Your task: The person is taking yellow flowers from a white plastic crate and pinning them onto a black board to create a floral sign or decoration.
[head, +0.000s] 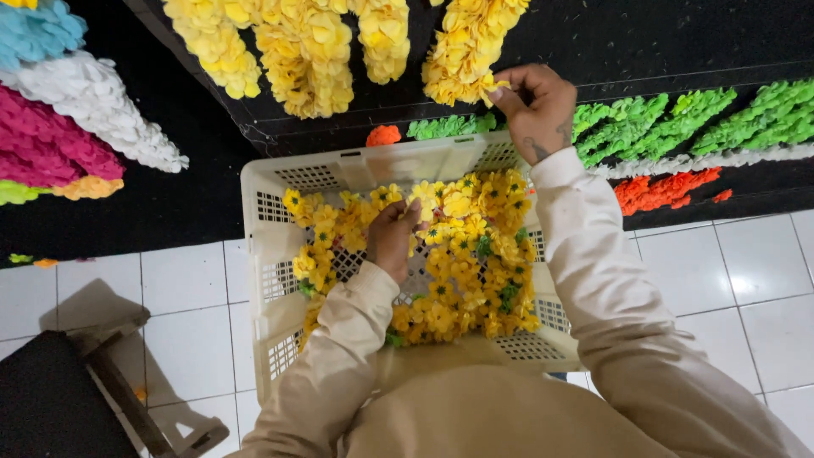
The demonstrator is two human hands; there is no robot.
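Observation:
A cream plastic crate (356, 165) rests in front of me, filled with loose yellow artificial flowers (471, 254). My left hand (392, 236) reaches into the crate, fingers closed on a yellow flower near the back wall. My right hand (536, 108) is raised to the black board (644, 42) and pinches a yellow flower against the lower end of a yellow flower strip (465, 51). More yellow flower strips (305, 51) are fixed on the board to the left.
Green flower rows (678, 119), a white row and red-orange patches (661, 191) lie on the board at right. White, pink and blue flower shapes (76, 119) sit at left. White floor tiles (182, 280) lie below; a dark stool (59, 399) stands lower left.

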